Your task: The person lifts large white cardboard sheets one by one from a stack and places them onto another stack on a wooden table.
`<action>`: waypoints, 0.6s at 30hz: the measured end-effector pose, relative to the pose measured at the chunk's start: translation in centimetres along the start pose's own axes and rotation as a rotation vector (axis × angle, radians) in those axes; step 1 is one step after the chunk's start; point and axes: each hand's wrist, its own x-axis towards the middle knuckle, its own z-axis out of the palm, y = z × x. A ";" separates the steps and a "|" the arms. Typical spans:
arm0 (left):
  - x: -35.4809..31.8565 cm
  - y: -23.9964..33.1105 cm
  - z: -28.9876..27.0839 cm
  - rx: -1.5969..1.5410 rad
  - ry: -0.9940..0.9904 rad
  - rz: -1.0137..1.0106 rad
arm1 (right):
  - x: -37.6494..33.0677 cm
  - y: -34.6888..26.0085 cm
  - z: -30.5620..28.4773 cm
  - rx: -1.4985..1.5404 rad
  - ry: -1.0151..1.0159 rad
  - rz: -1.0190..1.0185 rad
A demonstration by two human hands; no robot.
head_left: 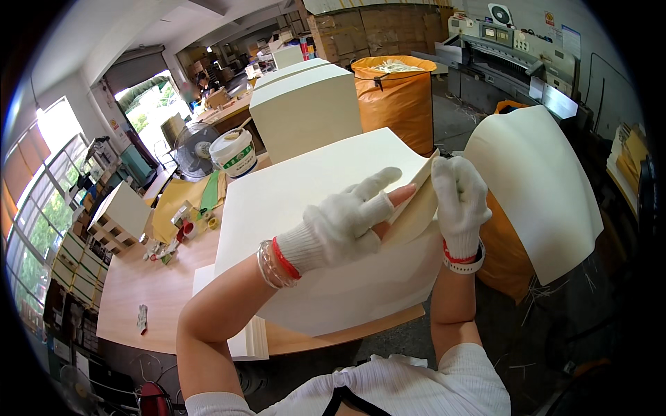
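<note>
A large white paper sheet (305, 184) spreads over the table in front of me, its right side lifted and curled into a fold. My right hand (459, 197), in a white knit glove, is closed on the raised edge of this sheet. My left hand (357, 211) lies beside the fold with its fingers stretched out; the glove leaves the thumb and one fingertip bare. Those bare fingers are against the paper near the curl. Another large white sheet (541, 180) bends down on the right, past my right hand; what supports it is mostly hidden.
Tall white paper stacks (305, 111) stand behind the sheet. A white bucket (233, 151), a fan (196, 149) and small tools (186, 222) are at the left. An orange bag (395, 97) of paper strips stands behind, with a large machine (513, 59) at the far right.
</note>
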 end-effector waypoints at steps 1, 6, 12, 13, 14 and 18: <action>0.1 0.1 0.0 0.049 -0.009 0.023 | 0.0 0.1 0.2 -0.007 0.029 -0.020; 0.0 -0.1 -0.4 -0.064 -0.058 -0.015 | 0.1 0.6 -0.1 -0.051 -0.009 0.013; 0.0 -0.5 0.3 -0.101 0.055 -0.003 | 0.0 0.4 0.0 0.022 0.027 -0.003; -0.1 -0.7 0.4 -0.110 0.062 0.006 | 0.0 0.5 0.2 0.033 0.049 -0.034; 0.0 -0.5 0.4 -0.043 0.052 0.010 | -0.1 0.7 0.4 0.043 0.071 -0.064; 0.5 0.4 -0.4 0.037 -0.061 -0.004 | -0.1 0.5 0.1 0.004 0.037 0.000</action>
